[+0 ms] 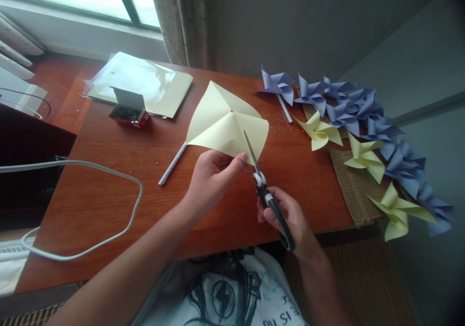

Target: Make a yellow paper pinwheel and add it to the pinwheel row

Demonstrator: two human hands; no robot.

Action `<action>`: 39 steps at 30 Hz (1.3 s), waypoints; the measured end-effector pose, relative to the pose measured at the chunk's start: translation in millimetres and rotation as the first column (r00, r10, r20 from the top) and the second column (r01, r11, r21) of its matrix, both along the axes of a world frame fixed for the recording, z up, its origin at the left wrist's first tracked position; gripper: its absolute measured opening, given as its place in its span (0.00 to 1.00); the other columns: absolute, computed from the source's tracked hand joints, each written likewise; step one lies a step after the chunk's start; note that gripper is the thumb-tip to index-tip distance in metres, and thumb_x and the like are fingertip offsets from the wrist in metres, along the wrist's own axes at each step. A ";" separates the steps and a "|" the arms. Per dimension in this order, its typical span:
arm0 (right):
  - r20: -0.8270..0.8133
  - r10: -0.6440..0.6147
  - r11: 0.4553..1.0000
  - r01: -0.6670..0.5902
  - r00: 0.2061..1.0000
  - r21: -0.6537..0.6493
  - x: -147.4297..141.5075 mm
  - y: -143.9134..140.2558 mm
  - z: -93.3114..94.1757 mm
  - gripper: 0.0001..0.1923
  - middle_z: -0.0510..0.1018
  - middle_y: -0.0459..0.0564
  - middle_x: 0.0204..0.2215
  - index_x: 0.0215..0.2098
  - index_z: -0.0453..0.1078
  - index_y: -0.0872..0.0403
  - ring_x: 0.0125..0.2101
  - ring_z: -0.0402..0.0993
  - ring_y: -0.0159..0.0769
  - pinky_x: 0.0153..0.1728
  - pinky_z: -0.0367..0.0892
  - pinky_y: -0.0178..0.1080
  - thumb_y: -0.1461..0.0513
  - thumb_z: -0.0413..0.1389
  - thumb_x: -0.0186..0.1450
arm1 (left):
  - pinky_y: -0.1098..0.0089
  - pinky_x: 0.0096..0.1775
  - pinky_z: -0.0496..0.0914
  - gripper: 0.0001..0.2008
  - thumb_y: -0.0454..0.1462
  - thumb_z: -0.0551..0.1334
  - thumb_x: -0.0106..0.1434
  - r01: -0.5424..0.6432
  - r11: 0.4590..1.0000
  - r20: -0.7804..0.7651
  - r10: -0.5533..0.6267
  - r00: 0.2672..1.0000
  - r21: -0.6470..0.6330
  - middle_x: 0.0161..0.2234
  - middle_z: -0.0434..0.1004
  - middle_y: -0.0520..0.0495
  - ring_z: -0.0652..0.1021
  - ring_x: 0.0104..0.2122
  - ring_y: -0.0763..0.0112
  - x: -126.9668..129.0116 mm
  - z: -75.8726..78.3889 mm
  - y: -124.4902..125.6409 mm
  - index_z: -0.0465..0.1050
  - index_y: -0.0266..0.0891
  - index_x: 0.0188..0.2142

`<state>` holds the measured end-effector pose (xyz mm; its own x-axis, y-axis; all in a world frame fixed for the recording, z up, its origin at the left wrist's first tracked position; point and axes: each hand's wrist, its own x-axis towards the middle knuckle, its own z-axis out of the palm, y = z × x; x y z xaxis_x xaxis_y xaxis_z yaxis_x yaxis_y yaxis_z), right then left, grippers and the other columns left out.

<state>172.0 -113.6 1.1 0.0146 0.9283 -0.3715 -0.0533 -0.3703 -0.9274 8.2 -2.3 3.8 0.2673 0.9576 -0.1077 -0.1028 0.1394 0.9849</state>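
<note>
My left hand (218,171) pinches the near edge of a pale yellow paper sheet (214,117), thumb on top. The paper is creased, with a small dark spot near its middle. In my right hand (286,214) is a pair of scissors (263,188) with dark handles. Their blades point up and away and lie at the paper's near right edge, close to my left thumb. Whether the lower blade is under the paper is hard to see. A rolled paper stick (172,163) lies on the table, one end meeting the paper's left corner.
Blue pinwheels (345,115) and yellow pinwheels (365,159) stand along the right on corrugated cardboard (348,185). At the back left are a stack of yellow paper (179,91) and an open small box (131,115). A white cable (140,190) loops over the wooden table (98,195).
</note>
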 end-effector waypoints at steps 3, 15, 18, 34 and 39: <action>0.002 -0.003 1.000 0.003 1.000 -0.018 0.5 -0.3 0.9 0.23 0.70 0.44 0.28 0.39 0.69 0.54 0.29 0.67 0.33 0.32 0.63 0.35 0.46 0.66 0.60 | 0.73 0.29 0.72 0.11 0.42 0.68 0.62 0.003 1.000 -0.004 -0.003 1.000 0.001 0.25 0.83 0.47 0.81 0.26 0.68 -0.2 0.0 0.2 0.80 0.37 0.27; -0.029 -0.025 0.998 0.023 0.999 -0.057 2.6 -1.6 -0.8 0.21 0.71 0.45 0.30 0.39 0.70 0.55 0.29 0.68 0.30 0.31 0.65 0.33 0.49 0.68 0.60 | 0.74 0.28 0.72 0.12 0.41 0.68 0.62 0.008 1.000 -0.005 -0.008 1.000 0.013 0.24 0.82 0.47 0.80 0.25 0.69 -0.4 0.1 0.4 0.80 0.35 0.27; -0.031 -0.032 0.998 0.030 0.999 -0.060 3.3 -1.8 -1.1 0.21 0.72 0.44 0.29 0.39 0.70 0.55 0.28 0.69 0.30 0.29 0.66 0.32 0.49 0.68 0.59 | 0.75 0.28 0.71 0.12 0.41 0.68 0.63 0.019 1.000 0.004 -0.019 1.000 0.018 0.25 0.82 0.47 0.79 0.26 0.71 -0.9 -0.5 0.4 0.79 0.34 0.28; -0.006 -0.070 0.993 0.069 0.998 -0.093 4.1 -1.6 0.6 0.17 0.74 0.43 0.26 0.35 0.72 0.55 0.25 0.71 0.28 0.27 0.70 0.29 0.57 0.72 0.55 | 0.76 0.30 0.71 0.12 0.41 0.67 0.64 0.036 0.999 0.023 -0.037 0.999 0.020 0.25 0.82 0.48 0.79 0.26 0.73 -1.2 -0.5 1.4 0.79 0.34 0.27; 0.015 -0.073 0.993 0.074 0.997 -0.093 4.6 -2.4 -1.5 0.17 0.75 0.43 0.26 0.35 0.72 0.55 0.24 0.71 0.28 0.26 0.69 0.29 0.57 0.72 0.55 | 0.76 0.29 0.70 0.12 0.40 0.67 0.63 0.038 0.999 0.042 -0.038 0.998 0.007 0.24 0.81 0.49 0.78 0.25 0.73 -0.4 1.9 0.9 0.79 0.35 0.27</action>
